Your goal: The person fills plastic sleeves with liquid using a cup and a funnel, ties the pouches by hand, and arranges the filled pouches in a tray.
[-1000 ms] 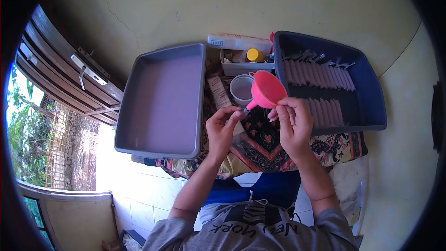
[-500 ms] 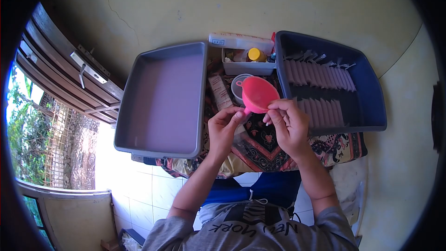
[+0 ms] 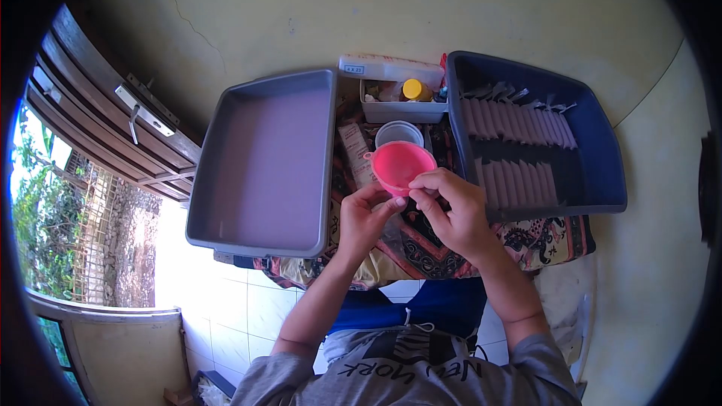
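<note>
A pink funnel is held between my hands, its wide mouth tilted up toward me. My left hand is closed at the funnel's underside, around the spout, which is mostly hidden now. The fingers of my right hand pinch the near right edge of the funnel. Something clear, like thin plastic, shows faintly below my left fingers; I cannot make out its shape. Just behind the funnel stands a round whitish plastic tub. To its left lies a pack with printed writing.
At left sits a grey basin of lilac liquid. A dark blue basin at right holds two rows of filled lilac plastic tubes. A small bin with a yellow-capped jar stands at the back, on patterned cloth.
The funnel has come down and slightly left, toward me, and its mouth has turned more upward. My right hand has moved left, closer to my left hand. More of the whitish tub shows.
</note>
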A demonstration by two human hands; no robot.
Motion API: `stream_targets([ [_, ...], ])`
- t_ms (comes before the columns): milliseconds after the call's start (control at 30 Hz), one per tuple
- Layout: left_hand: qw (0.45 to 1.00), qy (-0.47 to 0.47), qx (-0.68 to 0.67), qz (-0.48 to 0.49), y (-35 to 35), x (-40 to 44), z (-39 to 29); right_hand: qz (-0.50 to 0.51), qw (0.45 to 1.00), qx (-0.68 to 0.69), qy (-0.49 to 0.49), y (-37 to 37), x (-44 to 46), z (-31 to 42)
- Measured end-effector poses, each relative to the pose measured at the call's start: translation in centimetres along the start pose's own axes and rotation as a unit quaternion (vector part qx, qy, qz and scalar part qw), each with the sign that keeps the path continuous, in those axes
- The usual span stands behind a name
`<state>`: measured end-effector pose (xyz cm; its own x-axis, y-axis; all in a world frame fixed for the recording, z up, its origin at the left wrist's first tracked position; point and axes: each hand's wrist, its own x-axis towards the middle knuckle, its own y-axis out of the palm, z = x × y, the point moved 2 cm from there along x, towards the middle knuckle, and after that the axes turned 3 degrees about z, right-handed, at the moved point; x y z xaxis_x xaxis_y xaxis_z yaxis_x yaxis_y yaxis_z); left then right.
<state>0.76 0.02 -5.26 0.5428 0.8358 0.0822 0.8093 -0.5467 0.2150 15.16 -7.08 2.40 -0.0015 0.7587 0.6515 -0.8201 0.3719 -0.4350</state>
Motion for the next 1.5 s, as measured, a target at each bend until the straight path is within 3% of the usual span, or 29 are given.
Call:
stream_targets([
  [67,1.0,0.002,0.009,-0.001,-0.3,-0.3,0.3,0.008,1.0,0.001,-0.025,0.7,0.1,0.2],
  [133,0.999,0.017,-0.02,-0.024,-0.5,-0.7,0.5,-0.11,0.988,0.097,0.048,1.2,0.0,0.2],
  [167,0.999,0.017,-0.02,-0.025,-0.8,-0.9,0.8,-0.11,0.988,0.098,0.048,1.4,-0.3,-0.4],
  [233,0.999,0.002,-0.025,-0.036,-1.5,-1.5,1.6,-0.149,0.94,0.258,0.168,2.3,-1.2,-3.2],
  [300,0.999,-0.007,-0.04,-0.035,-1.8,-2.2,2.2,-0.135,0.945,0.219,0.2,3.1,-1.0,-5.5],
  [367,0.998,-0.015,-0.054,-0.034,-2.0,-2.7,2.4,-0.085,0.885,0.295,0.351,4.5,-1.7,-9.0],
  [500,0.998,-0.027,-0.018,-0.051,-2.2,-3.7,2.3,-0.086,0.865,0.269,0.416,6.0,-1.8,-12.3],
  [733,0.998,-0.028,-0.025,-0.043,-1.7,-4.2,1.5,-0.145,0.848,0.327,0.39,6.8,-1.5,-12.2],
  [933,0.997,-0.034,-0.065,-0.007,-1.0,-4.8,1.2,-0.139,0.878,0.303,0.344,6.2,-0.1,-9.6],
  [1033,0.999,-0.035,-0.039,-0.004,-0.9,-5.3,0.8,-0.141,0.879,0.354,0.287,5.3,1.1,-7.0],
  [1367,0.998,0.007,-0.042,0.044,0.3,-2.9,-2.7,-0.151,0.927,0.297,0.174,0.3,5.2,-0.9],
  [1500,0.998,0.027,-0.041,0.049,1.1,-1.5,-3.8,-0.164,0.956,0.204,0.131,-1.6,6.2,-0.4],
])
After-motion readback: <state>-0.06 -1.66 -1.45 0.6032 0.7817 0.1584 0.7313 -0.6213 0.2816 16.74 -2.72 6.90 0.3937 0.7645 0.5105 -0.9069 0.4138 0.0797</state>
